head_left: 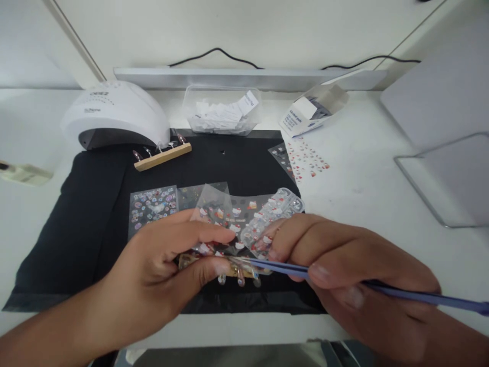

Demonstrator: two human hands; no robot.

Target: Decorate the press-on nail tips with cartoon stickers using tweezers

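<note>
**Mia:** What was the left hand [153,270] holding?

**Ben:** A little wooden stick [225,270] with fake nails stuck on it. The nails were clear and shiny. The thumb and fingers [214,235] were closed tight around it, low down over the front of the black mat [95,204].

**Mia:** And the right hand [344,270]?

**Ben:** It held blue tweezers [382,289]. The fingers were pinched shut on them. The pointy end sat right at the nails on the stick. A clear sticker sheet [248,214] with tiny red and white pictures stood up just behind, touching both hands. I could not tell which hand held it.

**Mia:** What was the mat on?

**Ben:** A white counter [362,193]. The mat covered the middle. Another sticker sheet [153,206] with colourful pictures lay flat on the mat, beside the left hand.

**Mia:** What else was there?

**Ben:** A white nail lamp [114,114] sat at the back left. A second wooden stick [162,155] with nails lay just in front of it. A clear tub [223,109] of white paper bits stood at the back middle. A small open box [311,112] lay at the back right, with one more sticker sheet [305,160] near it, half off the mat.

**Mia:** Was there room to move?

**Ben:** Yes. The counter on the right was mostly bare, up to a wire frame [439,178] near the edge. The mat's front edge was close to the hands. A wall with black cables closed the back.
</note>
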